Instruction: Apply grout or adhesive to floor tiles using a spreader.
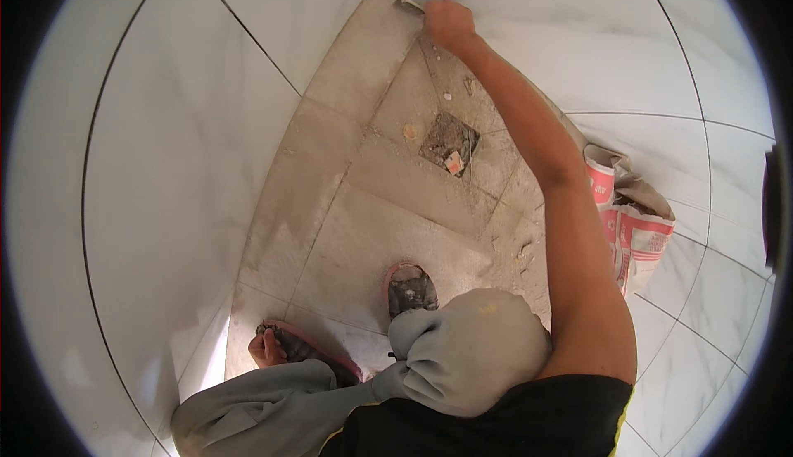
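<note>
Scraper (407, 4): small, flat, grey, at floor corner; right hand (447, 24) fingers closed round it.

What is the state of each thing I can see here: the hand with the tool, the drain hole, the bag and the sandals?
right hand: shut on a small flat tool, pressed at the floor corner
left hand: not in view
drain hole: uncovered, holds rubble and a scrap
bag: open at top, crumpled, leaning at the wall
sandals: worn, dusty
floor tiles: dusty, unclean

Glossy white tiled walls (206, 126) with dark grout lines, dusty beige tiled floor (363, 234), square open floor drain (448, 140), bright even light
</note>
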Available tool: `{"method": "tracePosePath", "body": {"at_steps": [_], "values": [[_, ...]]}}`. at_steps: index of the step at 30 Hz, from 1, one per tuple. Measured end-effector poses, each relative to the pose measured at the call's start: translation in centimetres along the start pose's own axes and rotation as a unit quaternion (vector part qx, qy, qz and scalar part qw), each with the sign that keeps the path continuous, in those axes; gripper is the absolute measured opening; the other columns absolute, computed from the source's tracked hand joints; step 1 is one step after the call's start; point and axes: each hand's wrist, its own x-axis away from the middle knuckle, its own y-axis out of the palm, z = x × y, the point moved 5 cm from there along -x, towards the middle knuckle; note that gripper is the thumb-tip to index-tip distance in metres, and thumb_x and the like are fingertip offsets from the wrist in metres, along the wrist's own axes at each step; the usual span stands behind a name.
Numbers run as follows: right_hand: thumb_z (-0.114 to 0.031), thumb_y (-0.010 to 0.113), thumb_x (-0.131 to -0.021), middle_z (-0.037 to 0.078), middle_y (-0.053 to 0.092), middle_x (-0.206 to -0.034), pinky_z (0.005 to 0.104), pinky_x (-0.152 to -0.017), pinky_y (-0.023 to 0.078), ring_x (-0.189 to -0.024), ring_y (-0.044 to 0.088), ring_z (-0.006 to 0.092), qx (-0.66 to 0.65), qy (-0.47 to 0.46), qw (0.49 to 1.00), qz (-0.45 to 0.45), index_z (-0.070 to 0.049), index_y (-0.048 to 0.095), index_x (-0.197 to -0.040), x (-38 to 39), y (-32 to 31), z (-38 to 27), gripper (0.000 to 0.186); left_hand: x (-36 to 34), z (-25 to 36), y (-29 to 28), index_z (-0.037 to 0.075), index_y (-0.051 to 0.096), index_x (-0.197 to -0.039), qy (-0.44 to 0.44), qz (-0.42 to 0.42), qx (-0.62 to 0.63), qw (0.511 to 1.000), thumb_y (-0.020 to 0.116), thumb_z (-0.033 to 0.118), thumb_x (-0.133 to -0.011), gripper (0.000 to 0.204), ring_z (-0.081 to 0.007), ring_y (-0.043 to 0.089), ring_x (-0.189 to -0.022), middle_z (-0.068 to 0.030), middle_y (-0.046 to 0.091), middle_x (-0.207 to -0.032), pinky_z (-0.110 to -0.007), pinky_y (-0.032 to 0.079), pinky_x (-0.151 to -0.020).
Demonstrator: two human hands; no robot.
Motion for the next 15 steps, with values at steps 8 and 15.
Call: {"method": "tracePosePath", "body": {"at_steps": [8,15], "values": [[-0.016,0.05,-0.078,0.017,0.065,-0.079,0.0468,-0.063,0.051,-0.078,0.065,0.0335,-0.031,0.025,0.999,0.008,-0.007,0.064,-0.074,-4.3,1.1,-4.6,0.017,0.5,-0.4,-0.4,0.005,0.049,-0.054,-0.016,0.016,0.019,1.0,0.062,0.027,-0.087,0.042,-0.0084,0.036,-0.031,-0.0013,0.044,-0.043,-0.025,0.024,-0.031],[-0.017,0.048,-0.08,0.018,0.066,-0.078,0.0451,-0.064,0.052,-0.077,0.065,0.0333,0.01,-0.018,1.0,0.0,-0.007,0.065,-0.075,-5.0,1.5,-5.1,0.02,1.0,-0.1,-0.2,0.005,0.048,-0.055,-0.019,0.022,0.041,0.999,0.063,0.024,-0.087,0.04,-0.0083,0.036,-0.031,-0.0007,0.043,-0.043,-0.025,0.024,-0.031]]}}
